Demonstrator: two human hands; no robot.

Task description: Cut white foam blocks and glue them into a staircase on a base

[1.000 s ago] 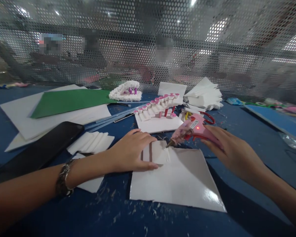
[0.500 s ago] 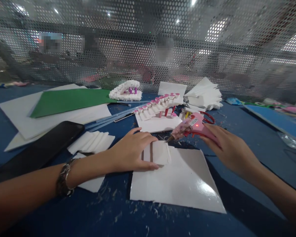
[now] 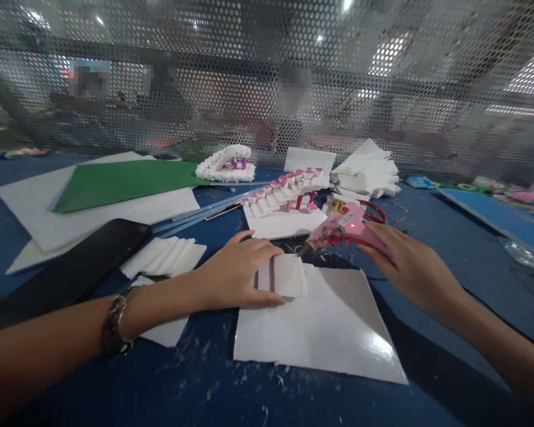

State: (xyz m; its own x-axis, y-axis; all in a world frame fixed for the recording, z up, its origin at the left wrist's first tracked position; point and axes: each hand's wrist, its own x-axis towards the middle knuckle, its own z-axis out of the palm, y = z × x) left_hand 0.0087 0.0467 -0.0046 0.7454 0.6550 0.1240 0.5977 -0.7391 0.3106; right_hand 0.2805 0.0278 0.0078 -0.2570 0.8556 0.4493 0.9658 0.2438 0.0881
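Observation:
Between its thumb and fingers, my left hand (image 3: 240, 270) grips a small stepped stack of white foam board pieces (image 3: 288, 275). The stack rests on the back of a glossy white board (image 3: 320, 332). My right hand (image 3: 409, 267) is wrapped round the handle of a pink glue gun (image 3: 345, 226), whose red light glows. Its nozzle points left and down at the far right corner of the stack; whether it touches cannot be made out. Left of my left hand lie several white strips (image 3: 164, 256). Behind the stack stands a white model staircase (image 3: 273, 201) with pink-topped posts.
A black phone-like slab (image 3: 66, 273) lies at left, before a green sheet (image 3: 129, 182) on white boards. Clear glue sticks (image 3: 191, 214), a white textured arch (image 3: 226, 165) and a pile of white sheets (image 3: 368, 172) sit farther back. A blue board (image 3: 498, 219) is at right.
Almost nothing differs. Both hands, the stack and the glue gun keep their places; the whole view has shifted very slightly.

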